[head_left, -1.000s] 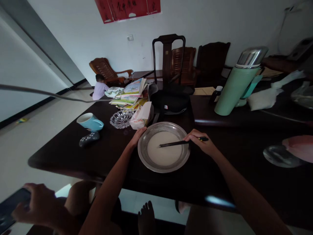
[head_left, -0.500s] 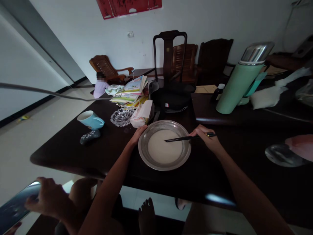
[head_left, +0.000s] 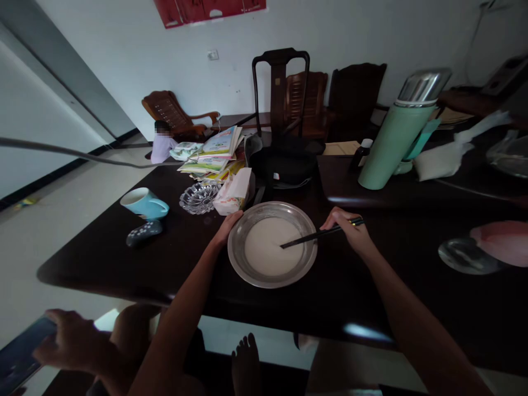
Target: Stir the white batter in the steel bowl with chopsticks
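Your left hand (head_left: 229, 226) meets left rim of round silver metal bowl (head_left: 238, 267); grip hidden, can't tell. Bowl sits on dark glossy table (head_left: 264, 300), milky white liquid (head_left: 266, 256) inside. Black chopsticks (head_left: 307, 238) dip in, pinched by your right hand (head_left: 347, 224); hard sweep might slosh liquid out.

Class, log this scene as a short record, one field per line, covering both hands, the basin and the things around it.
Left hand: at the metal basin's left rim
Right hand: holds black chopsticks, tips at whitish liquid
Metal basin: on dark table, containing the liquid
Left side: blue mug, game controller, glass dish
Far right: green flask
Lower left: another person's hand, with a phone
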The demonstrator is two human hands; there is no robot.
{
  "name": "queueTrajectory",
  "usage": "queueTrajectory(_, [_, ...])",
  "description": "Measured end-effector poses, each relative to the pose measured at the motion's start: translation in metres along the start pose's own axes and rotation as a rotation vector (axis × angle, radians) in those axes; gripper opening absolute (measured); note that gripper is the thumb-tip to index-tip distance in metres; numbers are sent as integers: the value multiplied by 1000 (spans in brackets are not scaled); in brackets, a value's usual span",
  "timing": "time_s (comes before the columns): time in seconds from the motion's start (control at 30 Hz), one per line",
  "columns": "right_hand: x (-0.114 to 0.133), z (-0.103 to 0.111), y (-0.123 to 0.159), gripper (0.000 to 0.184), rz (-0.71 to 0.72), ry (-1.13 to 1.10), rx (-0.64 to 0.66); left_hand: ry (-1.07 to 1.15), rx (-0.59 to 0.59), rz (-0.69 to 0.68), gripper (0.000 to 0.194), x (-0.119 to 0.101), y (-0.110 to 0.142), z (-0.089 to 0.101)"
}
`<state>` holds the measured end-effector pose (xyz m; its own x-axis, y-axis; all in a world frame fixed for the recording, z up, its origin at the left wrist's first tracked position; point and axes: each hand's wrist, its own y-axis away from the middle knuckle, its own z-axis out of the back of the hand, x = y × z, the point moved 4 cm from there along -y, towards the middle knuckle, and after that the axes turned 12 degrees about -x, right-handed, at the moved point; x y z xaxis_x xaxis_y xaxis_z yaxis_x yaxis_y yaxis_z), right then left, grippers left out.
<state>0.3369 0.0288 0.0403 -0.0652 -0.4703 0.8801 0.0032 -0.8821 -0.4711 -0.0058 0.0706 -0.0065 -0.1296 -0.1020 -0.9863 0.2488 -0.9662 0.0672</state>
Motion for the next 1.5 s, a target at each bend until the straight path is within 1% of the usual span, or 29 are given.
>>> queueTrajectory(0.1, [2, -13, 4, 40, 1, 13, 127, -2, -2, 6, 46, 0, 2, 0])
queueTrajectory(0.17, [2, -18, 5, 35, 34, 69, 171, -2, -5, 5, 46, -1, 3, 0])
queueTrajectory(0.2, [1, -17, 4, 34, 51, 96, 158, -3, -6, 5, 47, -2, 4, -1])
queueTrajectory(0.27, [1, -10, 1, 35, 69, 122, 74, -8, -5, 2, 47, -3, 4, -1])
queueTrajectory(0.33, [0, -1, -2, 40, 49, 94, -20, -14, -8, -5, 47, -5, 4, -1])
queueTrajectory(0.4, [-1, 2, -1, 46, 1, 20, -48, -19, -12, -9, 47, -6, 4, -1])
queueTrajectory(0.43, [-1, 0, 0, 46, -21, -11, -24, -22, -13, -9, 47, -6, 4, -1])
queueTrajectory(0.5, [1, -9, 3, 44, -38, -18, 73, -28, -13, -9, 46, -6, 3, -1])
queueTrajectory(0.57, [3, -16, 5, 39, -2, 40, 147, -36, -14, -12, 45, -5, 2, -1])
queueTrajectory(0.6, [4, -16, 4, 37, 23, 76, 151, -39, -15, -14, 44, -5, 2, -1])
queueTrajectory(0.67, [4, -12, 1, 36, 47, 119, 92, -42, -13, -18, 44, -5, 2, -2])
queueTrajectory(0.73, [3, -3, -2, 40, 19, 100, 6, -42, -8, -19, 44, -5, 3, -2])
queueTrajectory(0.8, [1, 1, -2, 45, -34, 38, -25, -40, -2, -17, 44, -6, 4, -2])
queueTrajectory(0.83, [1, 1, -2, 46, -52, 9, -11, -38, 1, -15, 45, -6, 4, -1])
queueTrajectory(0.9, [1, -6, 1, 45, -59, -2, 70, -36, 4, -15, 45, -6, 5, -1])
queueTrajectory(0.97, [2, -14, 4, 40, -17, 46, 154, -34, 1, -18, 45, -6, 5, -1])
queueTrajectory(1.0, [2, -16, 4, 37, 11, 77, 175, -33, -2, -19, 45, -6, 5, -1])
queueTrajectory(1.03, [2, -15, 4, 34, 32, 103, 172, -34, -3, -19, 45, -6, 5, -1])
queueTrajectory(1.1, [1, -9, 1, 34, 40, 111, 104, -35, -3, -14, 45, -5, 4, -1])
queueTrajectory(1.17, [-1, 1, -2, 40, 2, 65, 20, -35, -5, -10, 46, -5, 3, -2])
queueTrajectory(1.23, [0, 5, -2, 45, -41, 9, -7, -36, -7, -7, 47, -4, 2, -2])
queueTrajectory(1.3, [1, -1, 0, 45, -51, 4, 54, -38, -5, -4, 47, -4, 2, -1])
queueTrajectory(1.4, [4, -14, 3, 37, 11, 82, 189, -31, -2, 1, 45, -3, 2, -1])
queueTrajectory(1.47, [4, -15, 3, 33, 48, 123, 193, -24, -5, 11, 44, -2, 3, -1])
queueTrajectory(1.5, [3, -12, 1, 32, 47, 127, 156, -22, -6, 18, 43, -2, 3, -1])
